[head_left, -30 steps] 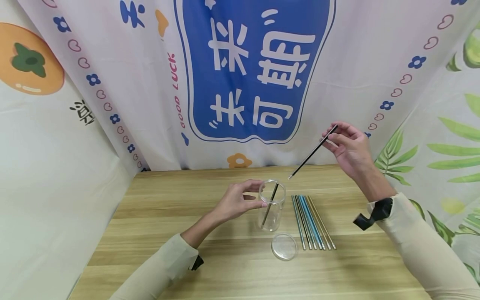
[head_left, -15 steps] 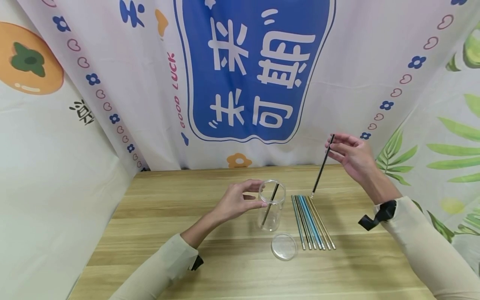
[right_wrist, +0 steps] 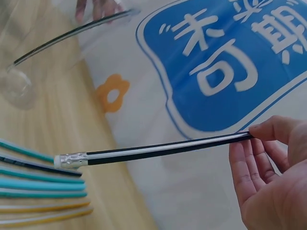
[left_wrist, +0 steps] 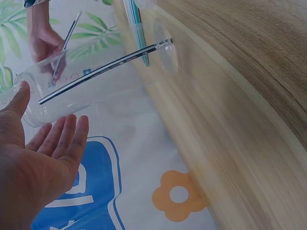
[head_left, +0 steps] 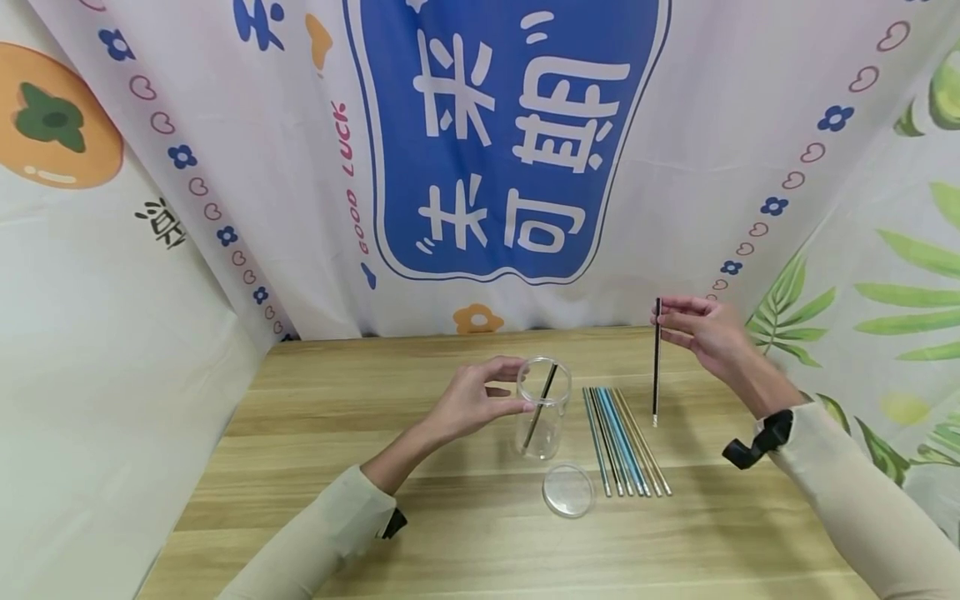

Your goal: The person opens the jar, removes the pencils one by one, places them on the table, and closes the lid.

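My left hand holds a clear plastic jar near its rim, thumb on the near side and fingers at the back. The jar stands upright with its mouth uncovered. Inside it, one black striped pencil leans at a slant, eraser end at the bottom. With thumb and fingertips, my right hand pinches another black striped pencil by its eraserless end. That pencil hangs nearly vertical, eraser down, to the right of a row of pencils in blue, green, black and gold.
A clear round lid lies on the wooden table, in front of the jar and left of the row of pencils. Behind the table hangs a printed cloth, with more cloth at both sides.
My right hand has come down and slightly right, swinging its pencil from a slant towards the jar to upright, past the row. The left hand and jar have stayed put.
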